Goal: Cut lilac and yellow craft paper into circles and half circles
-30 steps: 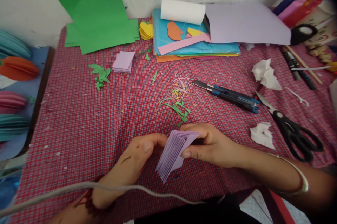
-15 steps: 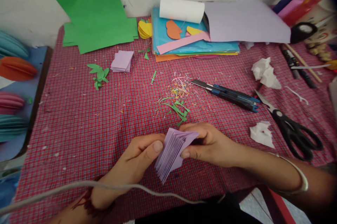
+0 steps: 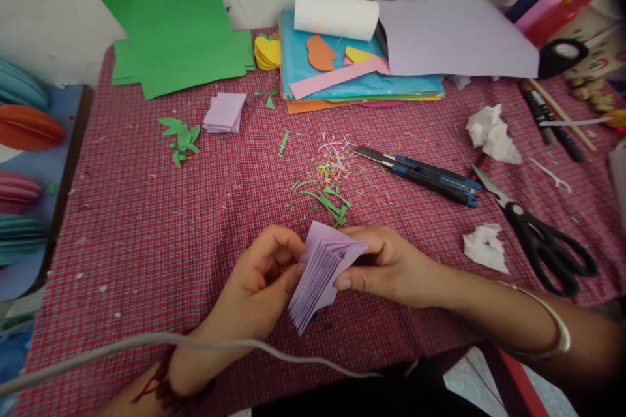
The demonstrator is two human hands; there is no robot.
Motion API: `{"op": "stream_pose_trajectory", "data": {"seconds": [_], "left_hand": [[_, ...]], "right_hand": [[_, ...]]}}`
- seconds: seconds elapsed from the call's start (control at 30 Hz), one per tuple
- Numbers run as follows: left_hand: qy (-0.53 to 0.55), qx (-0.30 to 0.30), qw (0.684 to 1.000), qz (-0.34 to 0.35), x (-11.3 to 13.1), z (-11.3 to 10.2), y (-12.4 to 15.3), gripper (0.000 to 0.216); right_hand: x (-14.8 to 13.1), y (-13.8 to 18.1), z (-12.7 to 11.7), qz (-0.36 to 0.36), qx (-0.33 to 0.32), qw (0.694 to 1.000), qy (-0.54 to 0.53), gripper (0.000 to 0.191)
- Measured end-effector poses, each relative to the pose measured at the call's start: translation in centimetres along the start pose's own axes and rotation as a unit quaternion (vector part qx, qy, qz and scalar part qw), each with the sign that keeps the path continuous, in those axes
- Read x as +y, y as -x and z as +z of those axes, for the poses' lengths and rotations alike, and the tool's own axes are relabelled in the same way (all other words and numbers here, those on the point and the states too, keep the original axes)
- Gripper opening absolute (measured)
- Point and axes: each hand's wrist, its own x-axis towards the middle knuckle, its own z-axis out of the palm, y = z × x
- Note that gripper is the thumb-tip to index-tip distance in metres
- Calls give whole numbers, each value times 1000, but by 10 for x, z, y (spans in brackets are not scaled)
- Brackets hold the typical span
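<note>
In the head view, the right hand (image 3: 391,267) grips the folded purple paper (image 3: 317,273) at the table's near middle, while the left hand (image 3: 264,283) pinches its left edge. Beyond lie paper scraps (image 3: 335,162); right of these, a cutter (image 3: 420,175), then scissors (image 3: 538,234). Purple squares (image 3: 225,111) sit far left.

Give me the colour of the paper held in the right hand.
Light purple; the held paper shows best in the head view.
</note>
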Motion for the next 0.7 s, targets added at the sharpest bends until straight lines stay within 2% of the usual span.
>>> {"op": "stream_pose_trajectory", "data": {"seconds": [0.17,0.3,0.47,0.6,0.7], "left_hand": [[-49,-12,998,-32,1,-9,6,9],[-35,-46,998,-11,2,-12,8,17],[-90,-26,996,-7,3,-11,6,21],[-77,-48,996,-9,2,-12,7,26],[-80,-48,996,-9,1,-12,7,23]], "right_hand": [[1,0,-1,6,-4,1000,16,10],[0,0,-1,9,-6,1000,17,10],[-1,-1,-1,10,-5,1000,14,9],[-1,0,-1,14,-5,1000,14,9],[0,0,-1,10,-4,1000,16,9]]}}
